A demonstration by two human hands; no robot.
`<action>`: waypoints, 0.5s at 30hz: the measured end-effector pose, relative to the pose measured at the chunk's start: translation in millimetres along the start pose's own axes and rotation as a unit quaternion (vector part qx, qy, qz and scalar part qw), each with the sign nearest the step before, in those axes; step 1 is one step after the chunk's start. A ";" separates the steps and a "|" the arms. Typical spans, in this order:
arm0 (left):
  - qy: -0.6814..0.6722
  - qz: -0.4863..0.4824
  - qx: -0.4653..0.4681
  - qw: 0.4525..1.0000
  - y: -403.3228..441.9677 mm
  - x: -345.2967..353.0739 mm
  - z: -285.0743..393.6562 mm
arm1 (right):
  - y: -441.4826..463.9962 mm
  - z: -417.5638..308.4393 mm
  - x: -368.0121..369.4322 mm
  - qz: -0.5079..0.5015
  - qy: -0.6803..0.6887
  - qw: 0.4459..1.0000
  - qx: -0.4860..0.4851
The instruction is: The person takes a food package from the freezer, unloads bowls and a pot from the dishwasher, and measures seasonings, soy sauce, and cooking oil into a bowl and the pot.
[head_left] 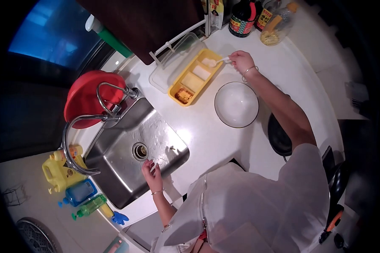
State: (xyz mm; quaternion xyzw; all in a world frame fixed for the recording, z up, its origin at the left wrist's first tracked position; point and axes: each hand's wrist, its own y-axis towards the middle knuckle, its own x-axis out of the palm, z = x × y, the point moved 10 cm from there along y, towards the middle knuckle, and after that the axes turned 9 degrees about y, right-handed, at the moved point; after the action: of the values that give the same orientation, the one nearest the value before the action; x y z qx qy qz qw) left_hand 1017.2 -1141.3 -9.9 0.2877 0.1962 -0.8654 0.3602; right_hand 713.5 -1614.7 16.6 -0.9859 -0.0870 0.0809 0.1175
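My right hand is closed on the handle of a small white spoon, whose bowl is in the end compartment of a yellow seasoning box. White powder lies in that compartment and the one beside it; reddish-brown flakes fill the near end. The box's clear lid is tipped back behind it. A white bowl with a thin dark rim stands on the counter below my right hand. My left hand hangs over the near edge of the steel sink, fingers loosely curled and apart, holding nothing visible.
A chrome faucet arches over the sink beside a red basin. Several soap bottles, including a blue one, line the sink's left. Dark sauce bottles and an oil bottle stand at the back. A black pan sits under my right arm.
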 end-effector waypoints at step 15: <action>-0.003 -0.077 0.120 0.990 12.8 26.4 18.9 | -136.5 -38.5 -107.4 0.077 0.145 0.986 0.034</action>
State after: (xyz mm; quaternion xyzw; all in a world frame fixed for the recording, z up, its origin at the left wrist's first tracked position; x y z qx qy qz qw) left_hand 1004.8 -1173.6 -14.2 0.3099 0.1114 -0.9089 0.2557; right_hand 595.2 -1512.8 102.1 -0.9864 0.0101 -0.0514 0.1557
